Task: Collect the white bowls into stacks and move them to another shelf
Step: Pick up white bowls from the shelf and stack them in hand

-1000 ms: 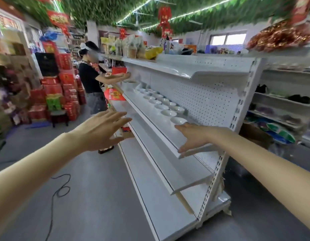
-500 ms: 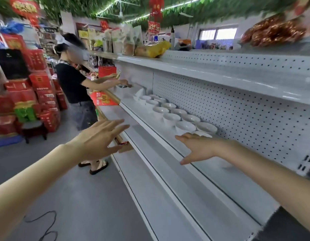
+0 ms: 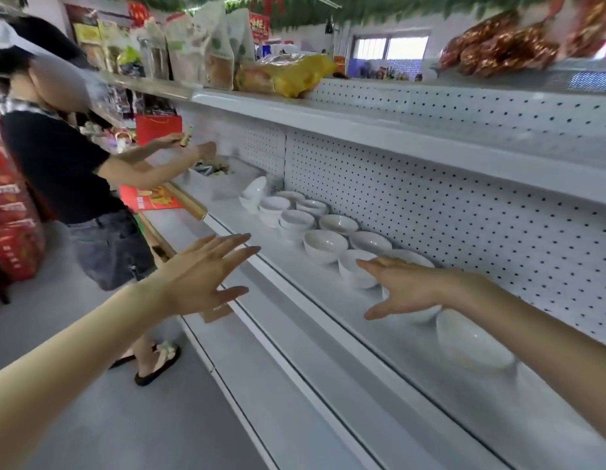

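R hand moved over bowls, ~12 | L hand mid-air | both grips splayed, empty

Not much gear on this person tbh. The left hand and right hand are both bare. Same goes for the left forearm and right forearm, uncovered all the way from the wrists to where each one runs off the edge of the shot. Arms are slim and smooth, wrists narrow, fingers long and slender. The nails on the left hand run a little past the fingertips and look pale and plain. On the right hand they're too blurry to make out. The wide lens makes both forearms balloon near the corners.
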{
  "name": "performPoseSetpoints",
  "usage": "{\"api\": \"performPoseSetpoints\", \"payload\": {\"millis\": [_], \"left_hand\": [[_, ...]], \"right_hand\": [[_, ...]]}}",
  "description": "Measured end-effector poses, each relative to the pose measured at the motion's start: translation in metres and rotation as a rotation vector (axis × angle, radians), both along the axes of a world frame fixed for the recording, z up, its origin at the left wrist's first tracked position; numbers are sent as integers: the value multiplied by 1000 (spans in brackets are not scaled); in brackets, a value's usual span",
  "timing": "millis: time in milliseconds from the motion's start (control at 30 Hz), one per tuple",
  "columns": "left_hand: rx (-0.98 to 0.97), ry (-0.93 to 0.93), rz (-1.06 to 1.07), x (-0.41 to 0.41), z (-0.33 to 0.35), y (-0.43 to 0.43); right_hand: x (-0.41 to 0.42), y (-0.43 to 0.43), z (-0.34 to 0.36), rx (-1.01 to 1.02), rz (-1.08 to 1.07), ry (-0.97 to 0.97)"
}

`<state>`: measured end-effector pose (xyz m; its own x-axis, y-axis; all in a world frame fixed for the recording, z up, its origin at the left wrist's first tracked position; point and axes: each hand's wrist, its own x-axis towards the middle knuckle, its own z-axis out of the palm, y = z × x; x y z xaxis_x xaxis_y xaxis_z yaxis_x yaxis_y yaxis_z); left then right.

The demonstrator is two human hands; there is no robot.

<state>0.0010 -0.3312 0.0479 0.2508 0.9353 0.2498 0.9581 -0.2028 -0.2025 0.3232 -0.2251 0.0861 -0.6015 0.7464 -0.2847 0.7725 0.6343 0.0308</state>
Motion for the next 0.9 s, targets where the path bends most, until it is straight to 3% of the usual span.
{"api": "performPoseSetpoints", "payload": {"millis": [233, 600, 900], "left_hand": [[-56, 131, -31, -86, -13, 149], [-86, 26, -225, -183, -38, 339], [-179, -122, -531, -221, -93, 449]], "right_hand": [[-89, 133, -43, -89, -23, 103], [-201, 272, -57, -131, -196, 317], [-238, 296, -125, -36, -626, 573]]}}
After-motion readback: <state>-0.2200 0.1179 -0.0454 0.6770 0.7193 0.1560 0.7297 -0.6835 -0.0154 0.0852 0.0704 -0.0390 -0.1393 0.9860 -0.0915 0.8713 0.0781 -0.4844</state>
